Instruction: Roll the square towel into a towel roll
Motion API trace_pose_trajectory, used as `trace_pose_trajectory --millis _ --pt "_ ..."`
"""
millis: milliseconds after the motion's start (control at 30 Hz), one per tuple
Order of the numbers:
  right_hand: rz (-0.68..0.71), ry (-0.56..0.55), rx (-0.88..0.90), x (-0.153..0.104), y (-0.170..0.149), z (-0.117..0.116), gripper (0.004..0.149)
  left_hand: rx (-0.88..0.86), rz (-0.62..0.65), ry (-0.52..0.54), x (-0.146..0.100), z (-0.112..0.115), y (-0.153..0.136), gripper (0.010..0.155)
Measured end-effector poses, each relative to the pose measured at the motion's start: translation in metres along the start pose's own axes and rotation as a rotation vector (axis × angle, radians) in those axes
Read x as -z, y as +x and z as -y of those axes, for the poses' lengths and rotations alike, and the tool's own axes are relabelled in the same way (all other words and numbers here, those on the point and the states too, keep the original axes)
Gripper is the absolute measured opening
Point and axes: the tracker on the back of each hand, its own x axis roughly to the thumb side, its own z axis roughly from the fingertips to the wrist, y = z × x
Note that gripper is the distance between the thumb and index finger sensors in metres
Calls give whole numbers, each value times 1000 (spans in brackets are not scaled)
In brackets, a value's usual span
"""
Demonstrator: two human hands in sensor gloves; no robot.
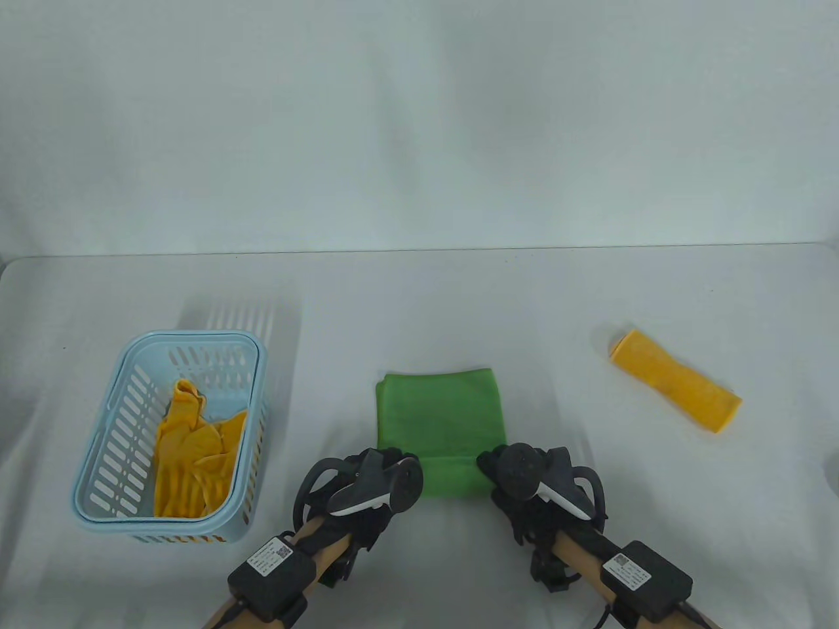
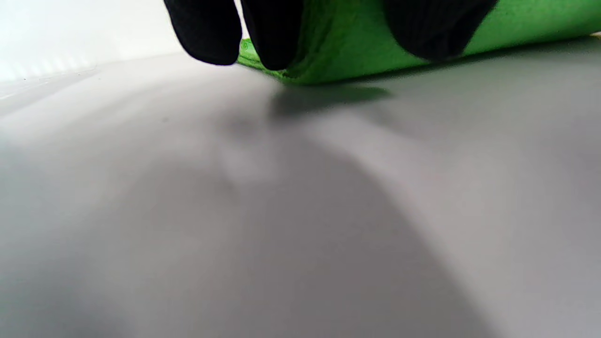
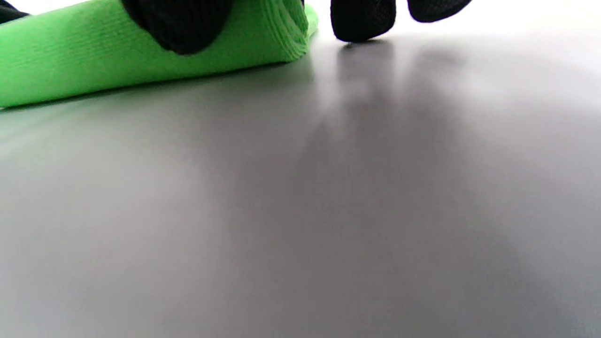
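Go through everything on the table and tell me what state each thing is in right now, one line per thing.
green towel: folded flat, near edge partly rolled up under both hands
left hand: fingers curled on the roll's left end
right hand: fingers curled on the roll's right end
yellow towel roll: fully rolled, lying on the table at right
blue basket: upright, holding crumpled yellow cloth

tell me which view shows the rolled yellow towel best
The table view: the yellow towel roll lies whole on the table, right of the green towel. Neither wrist view shows it; both show only green cloth and gloved fingers.
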Motion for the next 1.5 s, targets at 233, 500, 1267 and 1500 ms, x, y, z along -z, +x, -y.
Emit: trace_pose_trajectory --millis 233,500,1267,1500 --pt "-6 -5 120 0 -7 11 57 -168 5 -16 -2 -9 -15 69" --pt "-84 -23 370 1 -20 17 57 -523 -37 -60 -2 -12 -38 68" --pt "-210 -70 441 5 -42 18 63 -390 -219 13 -4 -8 -47 72" --pt "-154 -93 447 2 -38 26 67 -325 -211 65 -8 -14 -45 75"
